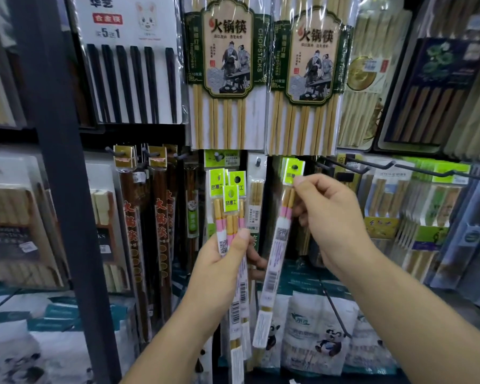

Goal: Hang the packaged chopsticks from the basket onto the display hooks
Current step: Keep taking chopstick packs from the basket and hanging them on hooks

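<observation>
Left hand (222,261) gripped a bundle of three clear-sleeved bamboo chopstick packs with lime-green header cards (230,200), fanned above its thumb. Right hand (336,223) pinched one matching pack (275,245) by its header; the pack hung tilted below the fingers. Black wire display hooks (355,171) projected just right of that hand.

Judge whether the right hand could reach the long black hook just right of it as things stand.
Probably yes. The right hand is raised beside the hook, whose front juts out with nothing before it. Its fingers pinch a chopstick packet, though.
</observation>
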Demonstrator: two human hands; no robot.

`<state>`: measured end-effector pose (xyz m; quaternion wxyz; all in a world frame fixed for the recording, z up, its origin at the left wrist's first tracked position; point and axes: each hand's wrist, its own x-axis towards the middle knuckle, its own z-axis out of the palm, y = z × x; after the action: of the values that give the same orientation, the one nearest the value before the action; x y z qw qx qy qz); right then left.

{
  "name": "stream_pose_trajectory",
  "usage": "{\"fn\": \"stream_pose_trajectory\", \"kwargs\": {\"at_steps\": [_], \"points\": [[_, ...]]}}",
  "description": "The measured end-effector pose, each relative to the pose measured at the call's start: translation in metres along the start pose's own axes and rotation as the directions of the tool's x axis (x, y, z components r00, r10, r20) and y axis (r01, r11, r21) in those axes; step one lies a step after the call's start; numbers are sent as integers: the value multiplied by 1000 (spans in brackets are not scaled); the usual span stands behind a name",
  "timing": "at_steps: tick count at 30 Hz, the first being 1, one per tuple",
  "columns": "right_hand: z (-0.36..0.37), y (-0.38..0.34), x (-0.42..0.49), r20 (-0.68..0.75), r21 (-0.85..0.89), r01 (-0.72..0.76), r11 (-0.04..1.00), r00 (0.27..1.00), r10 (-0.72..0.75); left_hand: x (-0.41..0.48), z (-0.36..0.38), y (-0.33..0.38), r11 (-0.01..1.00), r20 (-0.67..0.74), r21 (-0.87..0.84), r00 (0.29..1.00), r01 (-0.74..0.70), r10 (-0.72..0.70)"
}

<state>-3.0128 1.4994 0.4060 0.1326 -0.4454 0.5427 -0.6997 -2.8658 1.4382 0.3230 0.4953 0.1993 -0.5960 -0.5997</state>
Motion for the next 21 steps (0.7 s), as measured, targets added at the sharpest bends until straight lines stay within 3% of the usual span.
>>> {"fn": "stream_pose_trajectory", "kwargs": {"at_steps": [6, 11, 21], "points": [[-2, 0, 17, -84, -64, -2, 998, 996, -4, -1, -1, 1, 998, 44, -39, 998, 55, -54], [1, 6, 23, -91, -49, -22, 999, 996, 18, -1, 1, 1, 1000, 52, -5, 999, 14, -14], [0, 31, 35, -128, -223, -24, 975, 992, -5, -5, 6, 7, 998, 57, -53, 997, 45, -42]]}}
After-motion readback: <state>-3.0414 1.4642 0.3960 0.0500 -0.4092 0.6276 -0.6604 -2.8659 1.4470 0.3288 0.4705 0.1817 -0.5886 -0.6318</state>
